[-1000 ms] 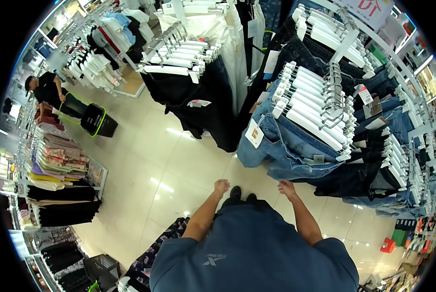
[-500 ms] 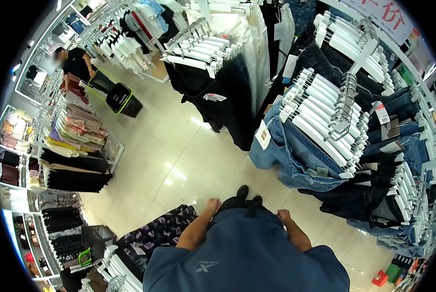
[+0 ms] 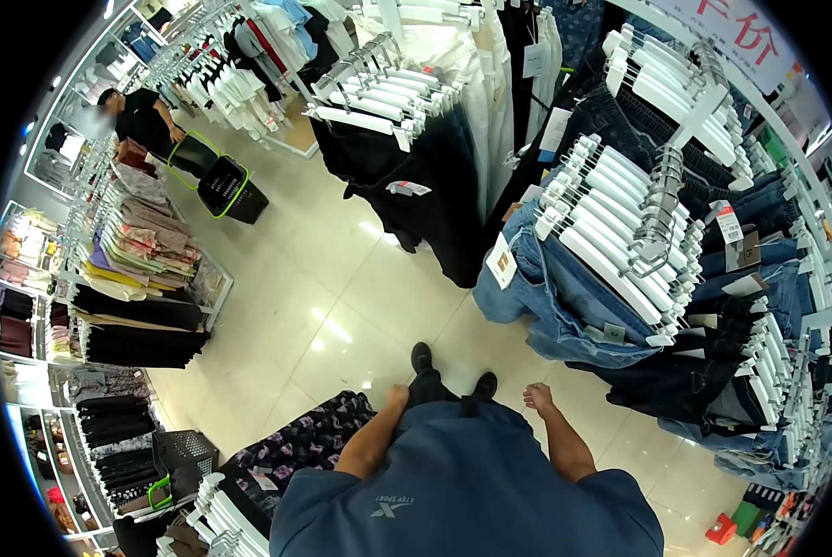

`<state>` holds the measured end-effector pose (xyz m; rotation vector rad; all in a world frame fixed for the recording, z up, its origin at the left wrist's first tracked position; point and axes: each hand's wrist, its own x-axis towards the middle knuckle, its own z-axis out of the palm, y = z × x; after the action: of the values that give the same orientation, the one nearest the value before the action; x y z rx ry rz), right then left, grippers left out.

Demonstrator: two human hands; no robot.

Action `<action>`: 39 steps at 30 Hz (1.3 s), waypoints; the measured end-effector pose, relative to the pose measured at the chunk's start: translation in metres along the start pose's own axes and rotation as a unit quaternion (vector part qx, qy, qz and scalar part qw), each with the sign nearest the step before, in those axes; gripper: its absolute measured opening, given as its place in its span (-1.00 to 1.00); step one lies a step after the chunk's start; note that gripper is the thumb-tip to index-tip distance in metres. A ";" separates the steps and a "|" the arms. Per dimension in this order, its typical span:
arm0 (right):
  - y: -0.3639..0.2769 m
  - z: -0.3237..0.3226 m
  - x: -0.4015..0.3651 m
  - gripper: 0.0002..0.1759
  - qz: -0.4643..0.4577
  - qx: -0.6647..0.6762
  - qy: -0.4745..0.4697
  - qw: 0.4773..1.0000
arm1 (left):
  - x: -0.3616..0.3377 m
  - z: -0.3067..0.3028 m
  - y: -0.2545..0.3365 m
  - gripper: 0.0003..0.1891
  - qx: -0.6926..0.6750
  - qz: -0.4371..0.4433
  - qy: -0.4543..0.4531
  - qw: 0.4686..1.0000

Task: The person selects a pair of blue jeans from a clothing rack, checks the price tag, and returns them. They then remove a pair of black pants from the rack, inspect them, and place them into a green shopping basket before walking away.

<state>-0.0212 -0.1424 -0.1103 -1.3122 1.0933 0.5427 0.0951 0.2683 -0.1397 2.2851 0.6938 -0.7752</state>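
Note:
My left hand [image 3: 397, 397] hangs by my left hip, beside my dark trousers; its fingers are too small and turned away to make out. My right hand [image 3: 537, 397] is held out from my right side, fingers loosely bent and somewhat apart, with nothing in it. Closest to the left hand is a dark floral garment [image 3: 318, 427] on a rack at the lower left. Ahead of the right hand hang blue jeans [image 3: 564, 316] on white hangers [image 3: 611, 223]. Neither hand touches any clothing. My black shoes [image 3: 421, 356] stand apart on the floor.
Black trousers [image 3: 402, 209] hang on a rack ahead. Further left, a person [image 3: 147, 121] in dark clothes stands by a clothes rack with a black shopping basket [image 3: 235, 190]. A grey basket [image 3: 188, 455] is at the lower left. Pale floor tiles [image 3: 341, 306] run between the racks.
My left foot has moved forward and left, so my feet are further apart. My right hand has shifted slightly forward and its fingers point more inward. The racks sit slightly further left in view.

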 end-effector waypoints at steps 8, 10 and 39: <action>-0.034 0.048 0.004 -0.69 0.039 0.071 0.041 0.996 | 0.052 -0.028 0.025 -0.66 0.004 0.051 -0.058 0.997; -0.049 0.070 0.008 -0.74 0.026 0.144 0.046 0.988 | 0.070 -0.041 0.025 -0.68 -0.056 0.040 -0.084 0.994; -0.518 0.271 -0.130 -0.69 -0.592 0.148 0.171 0.773 | 0.151 -0.385 0.350 -0.67 -0.315 0.382 -0.059 0.867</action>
<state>0.4458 0.0234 0.2265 -1.5416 0.3939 -0.8164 0.5548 0.3411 0.1375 1.6583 -0.0637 -0.2353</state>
